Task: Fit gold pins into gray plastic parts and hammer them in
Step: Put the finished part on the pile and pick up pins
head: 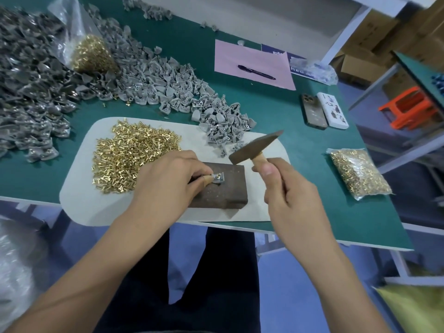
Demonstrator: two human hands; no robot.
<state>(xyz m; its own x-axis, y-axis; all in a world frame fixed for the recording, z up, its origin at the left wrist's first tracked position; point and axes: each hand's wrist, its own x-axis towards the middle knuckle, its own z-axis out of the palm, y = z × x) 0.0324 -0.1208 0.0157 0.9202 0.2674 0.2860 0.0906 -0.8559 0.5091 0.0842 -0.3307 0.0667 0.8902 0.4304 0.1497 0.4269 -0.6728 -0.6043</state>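
fingers of our left hand (168, 179) pinch a gray plastic part (218, 179) with a gold pin in it, flat on the dark block (221, 188) on the table (300, 145). our right hand (288, 188) grips the hammer (254, 147), its head raised just above the part. our palm hides most of the wooden handle.

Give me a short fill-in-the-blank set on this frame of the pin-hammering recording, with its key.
1. The right hand grips a ____ by its wooden handle.
2. The left hand pinches a gray plastic part on the dark brown ____.
3. The black pen lies on a ____ sheet of paper.
4. Two ____ lie side by side right of the gray parts pile.

Missing words: hammer; block; pink; phones
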